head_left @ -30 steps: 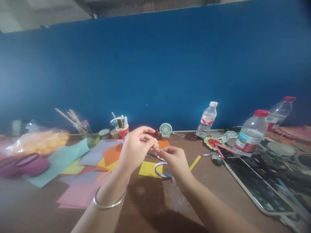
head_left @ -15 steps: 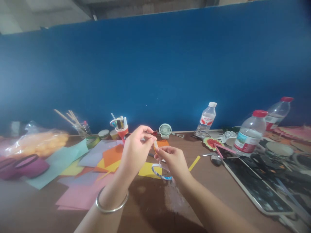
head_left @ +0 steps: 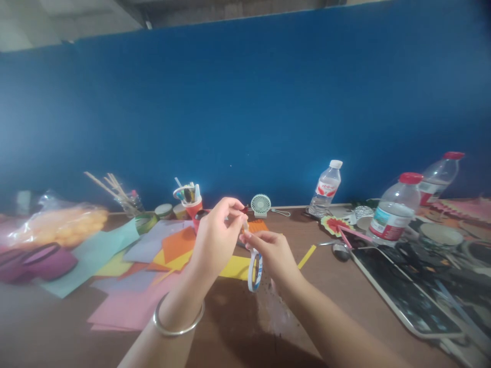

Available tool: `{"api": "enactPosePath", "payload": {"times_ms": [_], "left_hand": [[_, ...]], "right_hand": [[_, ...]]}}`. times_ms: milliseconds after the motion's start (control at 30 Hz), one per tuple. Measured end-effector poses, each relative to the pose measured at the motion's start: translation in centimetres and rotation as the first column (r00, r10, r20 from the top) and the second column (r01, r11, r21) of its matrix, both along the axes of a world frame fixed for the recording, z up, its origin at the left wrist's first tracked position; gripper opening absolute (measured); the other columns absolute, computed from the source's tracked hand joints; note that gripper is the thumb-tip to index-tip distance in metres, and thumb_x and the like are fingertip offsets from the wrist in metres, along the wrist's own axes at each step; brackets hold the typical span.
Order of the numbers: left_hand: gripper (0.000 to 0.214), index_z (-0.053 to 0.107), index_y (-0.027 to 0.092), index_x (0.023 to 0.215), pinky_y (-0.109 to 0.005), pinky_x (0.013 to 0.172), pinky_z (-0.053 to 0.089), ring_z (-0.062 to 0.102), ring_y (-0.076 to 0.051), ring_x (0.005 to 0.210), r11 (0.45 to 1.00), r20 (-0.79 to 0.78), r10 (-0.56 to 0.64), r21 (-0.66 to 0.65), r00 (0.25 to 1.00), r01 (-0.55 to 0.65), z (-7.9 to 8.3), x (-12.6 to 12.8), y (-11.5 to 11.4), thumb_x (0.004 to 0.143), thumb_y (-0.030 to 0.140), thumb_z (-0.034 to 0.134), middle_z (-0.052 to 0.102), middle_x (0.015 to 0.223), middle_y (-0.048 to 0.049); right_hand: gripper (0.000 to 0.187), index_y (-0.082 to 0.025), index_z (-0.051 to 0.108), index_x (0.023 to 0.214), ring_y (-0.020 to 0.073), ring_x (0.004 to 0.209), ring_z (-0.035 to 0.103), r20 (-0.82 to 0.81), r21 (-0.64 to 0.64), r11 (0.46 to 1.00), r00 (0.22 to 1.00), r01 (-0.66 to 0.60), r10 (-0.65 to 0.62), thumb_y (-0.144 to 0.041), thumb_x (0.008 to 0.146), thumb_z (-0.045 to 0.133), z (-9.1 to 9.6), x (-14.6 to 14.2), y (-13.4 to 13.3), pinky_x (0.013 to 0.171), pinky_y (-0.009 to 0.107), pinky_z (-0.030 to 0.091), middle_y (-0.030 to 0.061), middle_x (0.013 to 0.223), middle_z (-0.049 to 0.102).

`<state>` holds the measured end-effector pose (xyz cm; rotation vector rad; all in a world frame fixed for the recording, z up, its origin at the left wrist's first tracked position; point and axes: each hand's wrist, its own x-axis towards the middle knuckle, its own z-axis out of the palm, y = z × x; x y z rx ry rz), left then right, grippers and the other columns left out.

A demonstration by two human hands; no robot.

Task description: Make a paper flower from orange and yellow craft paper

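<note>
Fingers (head_left: 235, 204) of left hand (head_left: 214, 240) and right hand (head_left: 274, 253) are pinched on tape end (head_left: 245, 225); tape roll (head_left: 254, 270) is hung at 6 o'clock, seemingly uncut.

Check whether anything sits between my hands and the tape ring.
Nothing visible does. The left hand and right hand both pinch the tape end, and the tape ring hangs below the right hand, in front of the yellow paper.

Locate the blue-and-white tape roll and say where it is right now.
Head view, centre: the tape roll hangs on edge just below the right hand, beside the yellow paper on the table.
</note>
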<state>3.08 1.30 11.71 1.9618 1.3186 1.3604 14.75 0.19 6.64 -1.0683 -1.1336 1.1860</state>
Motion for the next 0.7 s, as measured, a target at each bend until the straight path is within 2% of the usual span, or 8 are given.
{"api": "enactPosePath", "payload": {"times_ms": [133, 333, 500, 600, 700], "left_hand": [[0.011, 0.051, 0.022, 0.088, -0.022, 0.056, 0.049, 0.062, -0.013, 0.063, 1.000, 0.027, -0.001, 0.008, 1.000, 0.001, 0.2, 0.1, -0.1, 0.078, 0.019, 0.049, 0.063, 0.074, 0.0006], [0.013, 0.051, 0.021, 0.090, -0.023, 0.060, 0.049, 0.063, -0.014, 0.066, 0.999, 0.054, -0.022, 0.032, 0.998, 0.021, 0.5, 0.3, -0.4, 0.078, 0.017, 0.049, 0.063, 0.074, 0.0004], [0.013, 0.051, 0.022, 0.090, -0.024, 0.063, 0.048, 0.063, -0.013, 0.067, 0.998, 0.045, -0.043, 0.043, 0.998, 0.041, 0.9, 0.0, -0.4, 0.078, 0.016, 0.048, 0.061, 0.076, 0.0009], [0.014, 0.051, 0.022, 0.091, -0.025, 0.066, 0.048, 0.063, -0.014, 0.072, 0.999, 0.036, -0.027, 0.034, 0.999, 0.026, 1.1, -0.2, -0.4, 0.078, 0.017, 0.049, 0.062, 0.077, 0.0003], [0.014, 0.052, 0.022, 0.091, -0.025, 0.066, 0.048, 0.063, -0.015, 0.073, 1.000, 0.055, -0.013, 0.016, 0.998, 0.013, 1.1, -0.3, -0.4, 0.078, 0.019, 0.050, 0.063, 0.078, -0.0003]], "right_hand": [[0.027, -0.015, 0.067, 0.062, 0.0166, 0.066, 0.054, -0.015, 0.011, 1.000, 1.000, -0.012, 0.012, -0.041, 0.068, 0.061, 0.6, 0.1, -0.2, 0.061, 0.025, 0.036, 0.0030, 0.065, 0.063], [0.024, -0.016, 0.066, 0.060, 0.0200, 0.080, 0.057, 0.001, 0.098, 0.994, 0.999, -0.044, 0.044, -0.038, 0.070, 0.060, 0.8, 0.3, -0.1, 0.071, 0.028, 0.039, 0.0050, 0.076, 0.066], [0.020, -0.017, 0.067, 0.056, 0.0225, 0.098, 0.052, -0.005, 0.135, 0.991, 1.000, 0.000, 0.001, -0.035, 0.065, 0.066, 0.5, 0.1, 0.1, 0.081, 0.030, 0.036, 0.0070, 0.098, 0.062], [0.019, -0.016, 0.067, 0.058, 0.0223, 0.095, 0.054, -0.012, 0.118, 0.993, 1.000, 0.000, 0.002, -0.034, 0.066, 0.065, 0.8, 0.1, 0.0, 0.079, 0.030, 0.037, 0.0073, 0.095, 0.063], [0.021, -0.016, 0.067, 0.063, 0.0202, 0.081, 0.057, -0.003, 0.062, 0.998, 1.000, -0.024, 0.024, -0.035, 0.068, 0.062, 1.0, 0.0, -0.3, 0.068, 0.028, 0.039, 0.0057, 0.084, 0.066]]}}
